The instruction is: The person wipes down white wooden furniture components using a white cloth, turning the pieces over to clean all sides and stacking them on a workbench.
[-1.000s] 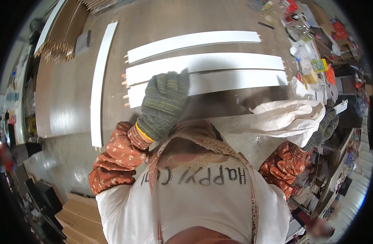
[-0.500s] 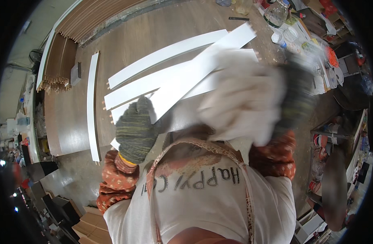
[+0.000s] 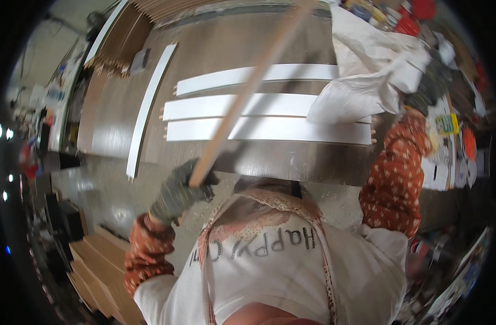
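My left hand (image 3: 183,189), in a dark grey-green knit glove, is closed around the near end of a narrow board (image 3: 242,97). The board is turned on edge, its brown side showing, and slants up toward the far side of the table. In my gloved right hand (image 3: 429,84), out to the right, a white cloth (image 3: 372,70) is gripped; it hangs down over the right ends of the lying boards. Beneath the held board lie three white boards: a far one (image 3: 204,81), a middle one (image 3: 204,108) and a near one (image 3: 291,129), with small wooden dowels at their ends.
At the left another white board (image 3: 149,116) lies lengthwise on the brown table (image 3: 110,130). Behind it are a small grey block (image 3: 140,61) and a stack of brown-edged boards (image 3: 120,35). Papers and an orange item (image 3: 469,142) sit at the right; cardboard (image 3: 99,262) is at lower left.
The slanted board has been tipped from its white face onto its edge. My right hand and the cloth have swung outward to the right, uncovering more of the lying boards.
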`<state>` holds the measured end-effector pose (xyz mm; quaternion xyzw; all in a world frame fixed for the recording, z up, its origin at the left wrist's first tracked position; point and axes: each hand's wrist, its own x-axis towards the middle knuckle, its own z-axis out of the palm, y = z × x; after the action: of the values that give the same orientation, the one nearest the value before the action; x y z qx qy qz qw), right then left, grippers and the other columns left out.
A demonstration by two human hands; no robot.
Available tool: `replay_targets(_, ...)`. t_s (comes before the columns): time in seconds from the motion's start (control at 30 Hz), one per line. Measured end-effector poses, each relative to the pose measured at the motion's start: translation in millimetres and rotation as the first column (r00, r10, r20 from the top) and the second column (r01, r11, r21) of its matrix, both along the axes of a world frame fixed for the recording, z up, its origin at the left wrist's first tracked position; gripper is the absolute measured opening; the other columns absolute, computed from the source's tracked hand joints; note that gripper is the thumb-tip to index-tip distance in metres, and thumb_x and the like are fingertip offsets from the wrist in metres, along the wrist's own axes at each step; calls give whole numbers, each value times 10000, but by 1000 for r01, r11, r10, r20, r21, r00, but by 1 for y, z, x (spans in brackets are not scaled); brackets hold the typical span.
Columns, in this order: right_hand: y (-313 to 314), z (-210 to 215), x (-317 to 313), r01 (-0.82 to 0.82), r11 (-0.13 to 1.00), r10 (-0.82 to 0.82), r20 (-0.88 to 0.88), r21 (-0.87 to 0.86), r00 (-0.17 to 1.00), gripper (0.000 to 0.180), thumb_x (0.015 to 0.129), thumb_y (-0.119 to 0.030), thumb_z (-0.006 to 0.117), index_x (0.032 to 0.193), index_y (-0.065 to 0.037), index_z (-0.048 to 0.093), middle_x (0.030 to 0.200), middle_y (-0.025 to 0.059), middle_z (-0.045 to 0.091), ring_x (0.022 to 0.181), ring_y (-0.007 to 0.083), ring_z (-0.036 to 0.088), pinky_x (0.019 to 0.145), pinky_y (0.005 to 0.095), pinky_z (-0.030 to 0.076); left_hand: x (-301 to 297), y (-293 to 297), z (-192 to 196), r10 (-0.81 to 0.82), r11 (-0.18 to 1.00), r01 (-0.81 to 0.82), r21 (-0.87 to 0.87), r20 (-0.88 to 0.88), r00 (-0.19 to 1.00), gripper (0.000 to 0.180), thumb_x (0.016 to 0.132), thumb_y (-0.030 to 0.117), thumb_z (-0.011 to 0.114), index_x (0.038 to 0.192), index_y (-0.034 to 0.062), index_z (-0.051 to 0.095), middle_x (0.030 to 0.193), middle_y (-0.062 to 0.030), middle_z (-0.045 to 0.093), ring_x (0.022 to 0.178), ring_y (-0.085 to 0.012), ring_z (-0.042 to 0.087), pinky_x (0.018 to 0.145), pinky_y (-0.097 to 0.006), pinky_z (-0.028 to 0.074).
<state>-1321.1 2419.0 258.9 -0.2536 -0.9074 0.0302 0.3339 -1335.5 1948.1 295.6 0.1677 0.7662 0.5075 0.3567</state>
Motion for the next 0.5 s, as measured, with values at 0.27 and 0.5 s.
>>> replay_targets(0.27, -202, 38, 11, -536, 838, 526, -422, 106, 738, 206, 820, -248, 536, 981, -135, 597, 810, 7, 571, 690, 160, 496, 614, 318, 418, -52, 3, -36, -273, 898, -120, 424, 748, 604, 490, 847, 280, 534, 1153, -101, 492, 843, -218, 617, 672, -287, 610, 577, -351, 517)
replay_targets(0.5, -127, 19, -48, -419, 901, 433, -171, 112, 885, 304, 884, -326, 507, 1023, -59, 554, 715, 104, 593, 501, 170, 541, 435, 308, 472, -50, -27, -46, -319, 946, 246, 210, 481, 817, 479, 878, 79, 532, 1295, -39, 326, 1023, -284, 595, 867, -341, 646, 696, -389, 559)
